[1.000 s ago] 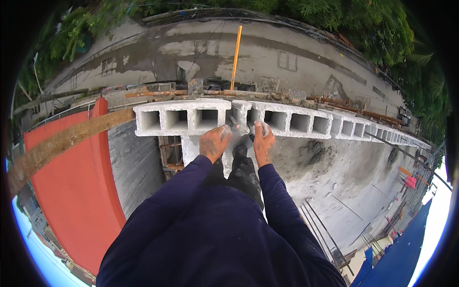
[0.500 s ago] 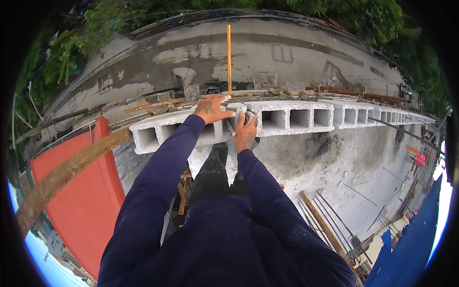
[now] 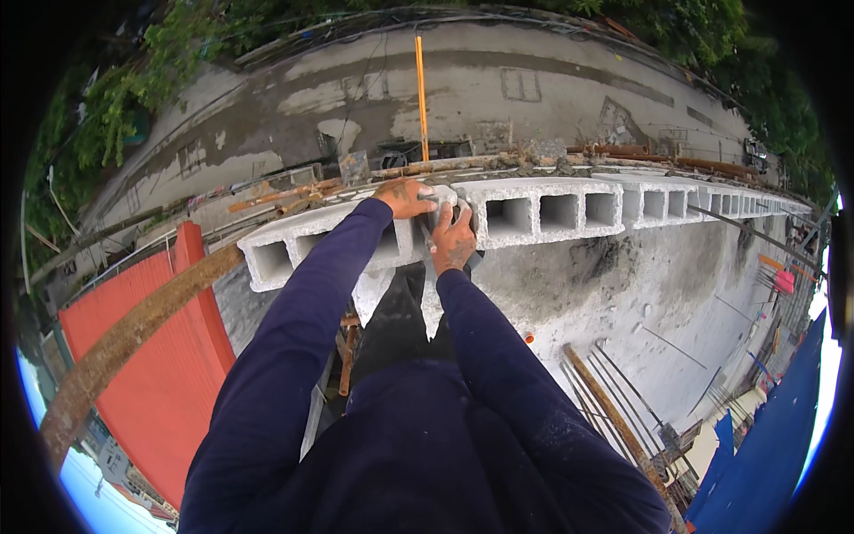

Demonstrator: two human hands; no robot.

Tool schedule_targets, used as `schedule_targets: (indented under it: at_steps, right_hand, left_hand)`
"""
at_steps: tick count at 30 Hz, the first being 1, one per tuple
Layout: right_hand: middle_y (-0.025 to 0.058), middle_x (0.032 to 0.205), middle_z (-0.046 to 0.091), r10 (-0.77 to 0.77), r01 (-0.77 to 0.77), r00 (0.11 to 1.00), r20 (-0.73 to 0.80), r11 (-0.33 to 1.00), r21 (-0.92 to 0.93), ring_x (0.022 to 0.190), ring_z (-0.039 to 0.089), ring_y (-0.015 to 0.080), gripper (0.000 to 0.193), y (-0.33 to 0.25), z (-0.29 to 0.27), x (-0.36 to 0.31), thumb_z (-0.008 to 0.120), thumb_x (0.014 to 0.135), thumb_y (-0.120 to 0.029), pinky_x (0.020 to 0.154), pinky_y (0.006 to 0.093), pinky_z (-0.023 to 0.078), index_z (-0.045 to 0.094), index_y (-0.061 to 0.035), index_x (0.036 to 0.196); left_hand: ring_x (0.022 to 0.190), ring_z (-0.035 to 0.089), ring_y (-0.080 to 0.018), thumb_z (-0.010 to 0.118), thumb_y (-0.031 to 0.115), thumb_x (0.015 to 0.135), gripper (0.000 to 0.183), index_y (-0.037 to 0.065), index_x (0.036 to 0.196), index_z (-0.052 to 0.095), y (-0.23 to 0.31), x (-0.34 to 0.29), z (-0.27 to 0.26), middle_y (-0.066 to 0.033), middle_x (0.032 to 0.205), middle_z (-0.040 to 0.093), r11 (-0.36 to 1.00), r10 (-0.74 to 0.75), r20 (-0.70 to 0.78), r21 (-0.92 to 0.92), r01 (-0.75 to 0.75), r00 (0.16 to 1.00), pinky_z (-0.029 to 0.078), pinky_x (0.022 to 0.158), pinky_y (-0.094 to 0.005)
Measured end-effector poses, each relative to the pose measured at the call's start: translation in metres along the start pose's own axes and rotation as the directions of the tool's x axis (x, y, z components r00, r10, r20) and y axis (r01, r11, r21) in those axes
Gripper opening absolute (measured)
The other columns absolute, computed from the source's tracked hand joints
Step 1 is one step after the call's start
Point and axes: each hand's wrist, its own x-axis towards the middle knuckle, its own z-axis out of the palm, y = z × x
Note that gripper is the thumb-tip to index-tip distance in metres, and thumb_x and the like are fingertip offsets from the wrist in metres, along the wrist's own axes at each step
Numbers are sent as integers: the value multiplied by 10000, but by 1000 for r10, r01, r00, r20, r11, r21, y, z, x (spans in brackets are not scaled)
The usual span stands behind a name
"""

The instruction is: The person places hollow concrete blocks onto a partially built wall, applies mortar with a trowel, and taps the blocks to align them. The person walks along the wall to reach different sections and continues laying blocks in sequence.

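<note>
A row of grey hollow concrete blocks runs across in front of me, with a left block (image 3: 274,260) and a right block (image 3: 553,210) on either side of a narrow gap. In that gap sits a small concrete block piece (image 3: 442,195). My left hand (image 3: 402,198) reaches over the left block's end, its fingers closed against the piece's far left side. From the near side, my right hand (image 3: 455,242) grips the same piece with bent fingers. The piece's lower part is hidden behind my hands.
A rusty pipe (image 3: 133,338) curves past a red corrugated sheet (image 3: 147,356) on the left. Thin steel bars (image 3: 627,383) and a long pole (image 3: 614,418) stand at the lower right. Beyond the wall, an orange pole (image 3: 422,98) rises above a paved road (image 3: 569,84) far below.
My right hand's fingers have shifted slightly up and left over the block piece. My left hand stays at the piece's left side. The whole view has tilted a little.
</note>
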Motion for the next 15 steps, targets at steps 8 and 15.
schedule_targets:
  at_steps: [8,15]
  right_hand:
    - [238,770,610,-18,17,1000,-24,1000,-23,720,595,401,426,1,0,-2,406,907,-414,637,458,450,484,-39,1095]
    - [235,757,610,22,-21,1000,18,999,-48,721,595,402,437,0,0,0,394,904,-424,639,467,449,475,-45,1105]
  left_hand:
    - [1113,498,-309,532,505,782,533,172,1197,552,4,-2,-1,-117,1191,552,1000,-25,10,4,25,1000,373,954,-387]
    - [1117,494,-315,521,508,789,527,184,1203,549,4,0,-1,-120,1192,550,999,-42,10,35,42,999,374,955,-392]
